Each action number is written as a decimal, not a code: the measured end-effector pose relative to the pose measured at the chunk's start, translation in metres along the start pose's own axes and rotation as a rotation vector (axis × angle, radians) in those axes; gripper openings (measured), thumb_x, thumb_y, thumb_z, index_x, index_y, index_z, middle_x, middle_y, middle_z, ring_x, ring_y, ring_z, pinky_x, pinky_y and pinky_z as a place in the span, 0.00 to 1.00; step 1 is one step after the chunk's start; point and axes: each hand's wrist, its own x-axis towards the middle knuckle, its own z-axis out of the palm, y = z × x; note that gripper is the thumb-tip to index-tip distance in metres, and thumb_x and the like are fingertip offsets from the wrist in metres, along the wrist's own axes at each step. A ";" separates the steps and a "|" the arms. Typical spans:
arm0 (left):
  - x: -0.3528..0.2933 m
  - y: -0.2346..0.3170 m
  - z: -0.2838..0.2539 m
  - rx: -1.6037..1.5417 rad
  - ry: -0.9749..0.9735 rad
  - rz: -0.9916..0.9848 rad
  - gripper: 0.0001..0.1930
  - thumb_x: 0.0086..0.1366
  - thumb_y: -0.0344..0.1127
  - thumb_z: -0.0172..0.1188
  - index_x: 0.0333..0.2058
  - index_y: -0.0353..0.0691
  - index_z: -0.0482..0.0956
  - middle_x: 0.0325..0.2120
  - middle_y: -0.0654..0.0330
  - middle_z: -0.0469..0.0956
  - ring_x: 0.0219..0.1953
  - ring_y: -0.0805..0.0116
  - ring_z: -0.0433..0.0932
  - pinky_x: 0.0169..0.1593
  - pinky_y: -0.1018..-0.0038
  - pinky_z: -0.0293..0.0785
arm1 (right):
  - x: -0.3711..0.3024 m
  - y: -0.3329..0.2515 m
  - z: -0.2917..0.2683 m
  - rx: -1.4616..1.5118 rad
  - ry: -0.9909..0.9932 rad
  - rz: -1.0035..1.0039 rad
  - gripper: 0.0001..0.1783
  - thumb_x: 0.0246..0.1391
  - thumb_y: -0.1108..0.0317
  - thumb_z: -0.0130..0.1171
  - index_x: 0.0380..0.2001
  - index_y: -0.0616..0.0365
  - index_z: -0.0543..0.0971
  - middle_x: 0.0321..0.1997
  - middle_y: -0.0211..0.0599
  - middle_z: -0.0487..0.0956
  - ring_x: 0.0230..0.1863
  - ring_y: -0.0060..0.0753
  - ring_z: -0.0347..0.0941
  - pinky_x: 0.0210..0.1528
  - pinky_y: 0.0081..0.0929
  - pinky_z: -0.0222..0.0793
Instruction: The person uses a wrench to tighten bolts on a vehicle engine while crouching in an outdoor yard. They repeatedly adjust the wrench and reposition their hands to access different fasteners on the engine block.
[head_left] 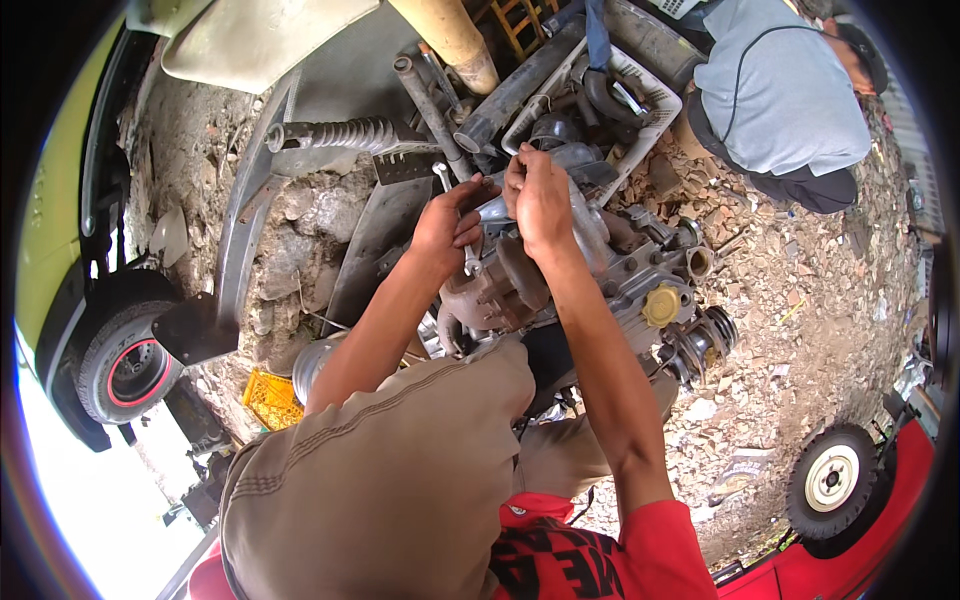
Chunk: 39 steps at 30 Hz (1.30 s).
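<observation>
A silver combination wrench lies along the palm of my left hand, whose fingers curl around it; its other end shows below the fingers. My right hand is just beside it, fingers bent together in a pinch over the engine, and what they hold is hidden. Beneath both hands is a greasy engine with a rusty brown exhaust manifold nearest my knee. A yellow filler cap sits on the engine's right side.
A white plastic crate of metal parts stands beyond the engine. Pipes and a coil spring lie at the far left. A person in a grey-blue shirt bends at the far right. Rubble covers the ground; a red vehicle stands lower right.
</observation>
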 end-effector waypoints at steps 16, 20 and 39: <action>0.004 0.014 -0.021 0.134 0.077 0.069 0.14 0.69 0.41 0.58 0.43 0.35 0.77 0.42 0.56 0.82 0.13 0.84 0.52 0.16 0.83 0.49 | -0.014 -0.009 -0.003 -0.003 -0.017 -0.019 0.25 0.68 0.55 0.40 0.16 0.52 0.60 0.16 0.22 0.57 0.17 0.18 0.50 0.21 0.23 0.46; 0.003 0.001 -0.016 0.113 -0.010 0.059 0.13 0.70 0.40 0.56 0.43 0.35 0.77 0.42 0.56 0.82 0.13 0.84 0.52 0.15 0.82 0.49 | -0.011 -0.005 -0.008 0.101 -0.032 0.004 0.26 0.68 0.55 0.42 0.15 0.55 0.64 0.16 0.21 0.58 0.18 0.17 0.50 0.21 0.23 0.46; -0.020 0.006 0.014 0.232 -0.081 0.120 0.15 0.69 0.40 0.58 0.44 0.33 0.76 0.42 0.53 0.81 0.13 0.84 0.51 0.15 0.83 0.48 | -0.109 0.021 -0.059 -0.189 -0.223 -0.632 0.25 0.59 0.55 0.43 0.13 0.57 0.57 0.14 0.33 0.59 0.21 0.34 0.56 0.34 0.33 0.54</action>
